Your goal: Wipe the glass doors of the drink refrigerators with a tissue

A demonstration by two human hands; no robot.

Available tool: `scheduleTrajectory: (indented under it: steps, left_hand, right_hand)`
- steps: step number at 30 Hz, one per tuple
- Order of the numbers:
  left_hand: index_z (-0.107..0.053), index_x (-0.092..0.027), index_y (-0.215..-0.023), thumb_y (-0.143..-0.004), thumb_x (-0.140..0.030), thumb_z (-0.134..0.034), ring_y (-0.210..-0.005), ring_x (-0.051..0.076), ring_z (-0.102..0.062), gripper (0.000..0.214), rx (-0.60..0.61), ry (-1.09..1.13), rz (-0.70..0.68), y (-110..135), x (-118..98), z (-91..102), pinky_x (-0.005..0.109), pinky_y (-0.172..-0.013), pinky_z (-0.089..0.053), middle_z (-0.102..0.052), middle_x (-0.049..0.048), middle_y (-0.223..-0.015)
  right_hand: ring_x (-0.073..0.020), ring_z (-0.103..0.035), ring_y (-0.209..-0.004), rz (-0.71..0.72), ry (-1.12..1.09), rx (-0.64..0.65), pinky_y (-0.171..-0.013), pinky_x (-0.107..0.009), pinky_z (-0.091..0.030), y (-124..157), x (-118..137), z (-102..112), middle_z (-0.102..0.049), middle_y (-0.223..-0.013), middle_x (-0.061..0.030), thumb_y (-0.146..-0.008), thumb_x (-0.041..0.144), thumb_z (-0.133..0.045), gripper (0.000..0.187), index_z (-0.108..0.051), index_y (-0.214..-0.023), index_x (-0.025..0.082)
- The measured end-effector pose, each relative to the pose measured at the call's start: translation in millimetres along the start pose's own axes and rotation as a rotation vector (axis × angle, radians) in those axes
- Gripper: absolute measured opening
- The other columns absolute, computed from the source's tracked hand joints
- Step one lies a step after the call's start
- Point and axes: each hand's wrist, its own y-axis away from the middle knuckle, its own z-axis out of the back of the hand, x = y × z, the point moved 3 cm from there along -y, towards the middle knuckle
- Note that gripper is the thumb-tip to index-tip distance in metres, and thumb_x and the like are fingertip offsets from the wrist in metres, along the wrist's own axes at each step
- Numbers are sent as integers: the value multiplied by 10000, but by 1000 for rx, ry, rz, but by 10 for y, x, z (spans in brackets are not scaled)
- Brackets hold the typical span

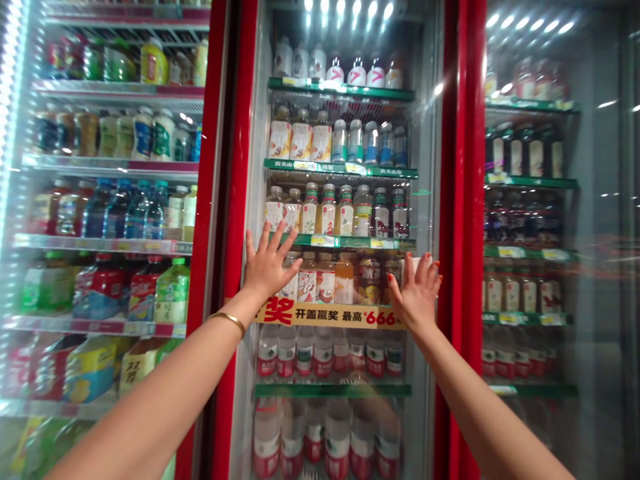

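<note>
A tall glass-door drinks fridge with a red frame [245,120] stands before me, its door closed. My left hand [269,267] lies against the left side of the glass, fingers spread; a gold bangle [227,321] circles that wrist. On the right side, my right hand [419,295] is up at the glass with its fingers stretched out, showing red nails. A small white patch shows behind its fingers; I cannot tell what it is. Between both hands runs a yellow banner [327,316] with red and black lettering, below a row of bottles [325,277].
Green-edged shelves [340,167] behind the glass hold rows of bottled drinks. To the left, another fridge section holds colourful bottles [173,287] on shelves. A further glass-fronted fridge with bottles [535,157] stands at the right, beyond a red post [470,220].
</note>
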Motion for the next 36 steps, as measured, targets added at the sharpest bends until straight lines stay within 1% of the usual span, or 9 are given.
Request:
scheduleTrajectory:
  steps: [4,10,14,19,22,25,28,31,36]
  left_hand:
    - [-286,-403,-1703,-1032,-576,-546,-1718,342,-114,741,-26,5,14,10,4,-9,701,-1376,54,-238,20,-1817]
    - [-321,-385,-1695,-1030,-577,-547,-1715,348,-128,729,-22,11,3,25,12,-12,703,-1375,39,-255,31,-1811]
    - [-326,-395,-1692,-1021,-555,-566,-1713,348,-146,731,-32,16,9,18,30,-10,706,-1377,32,-275,32,-1805]
    - [-340,-404,-1685,-1020,-474,-585,-1706,314,-192,712,-93,36,16,77,19,-29,666,-1400,-16,-302,17,-1796]
    - [-296,-401,-1700,-1028,-400,-579,-1708,305,-186,729,-138,33,96,447,-184,-77,655,-1404,-56,-266,25,-1807]
    - [-256,-414,-1709,-1002,-332,-610,-1708,304,-176,795,-85,19,120,1167,-599,-187,638,-1409,-46,-275,22,-1801]
    - [-286,-359,-1710,-977,-290,-616,-1707,293,-170,807,-19,-8,117,1981,-947,-317,589,-1418,-34,-291,47,-1787]
    - [-317,-333,-1701,-960,-283,-610,-1705,253,-175,799,-54,22,84,2525,-1079,-381,529,-1426,-61,-291,33,-1781]
    - [-337,-356,-1690,-944,-290,-618,-1704,232,-179,800,-60,72,139,2724,-1105,-427,520,-1426,-73,-286,7,-1774]
  right_hand:
    - [-467,63,-1701,22,-41,3,-1300,-775,-176,639,602,-234,150,-1842,-146,-1084,583,-441,839,-75,-1769,265]
    - [-305,-218,-1693,826,-202,362,-1384,-521,-107,1919,1656,-489,-187,-1842,-17,-1040,754,-476,866,-168,-1753,372]
    - [-246,-269,-1677,842,-158,365,-1391,-480,-39,1953,1182,-430,-280,-1811,44,-1072,695,-461,757,-195,-1733,442]
    - [-426,-58,-1711,103,48,83,-1309,-769,-109,1364,-65,-275,-22,-1854,-114,-1118,544,-375,716,-131,-1758,335]
    - [-501,33,-1693,-210,42,-14,-1235,-850,-214,1367,-274,-274,98,-1836,-197,-1128,537,-261,751,-9,-1763,225]
    - [-479,57,-1698,-74,22,-54,-1260,-821,-209,1827,111,-403,90,-1838,-195,-1110,507,-351,806,24,-1762,218]
    - [-359,-30,-1723,395,-14,-10,-1375,-618,-120,2457,600,-565,-184,-1841,-90,-1011,553,-600,862,-240,-1751,298]
    - [-245,-76,-1724,681,3,49,-1401,-492,20,2766,590,-581,-418,-1754,65,-963,638,-645,757,-423,-1663,453]
    - [-426,37,-1711,41,116,-5,-1277,-840,-87,2165,-284,-308,1,-1850,-163,-1112,510,-359,777,-13,-1767,273]
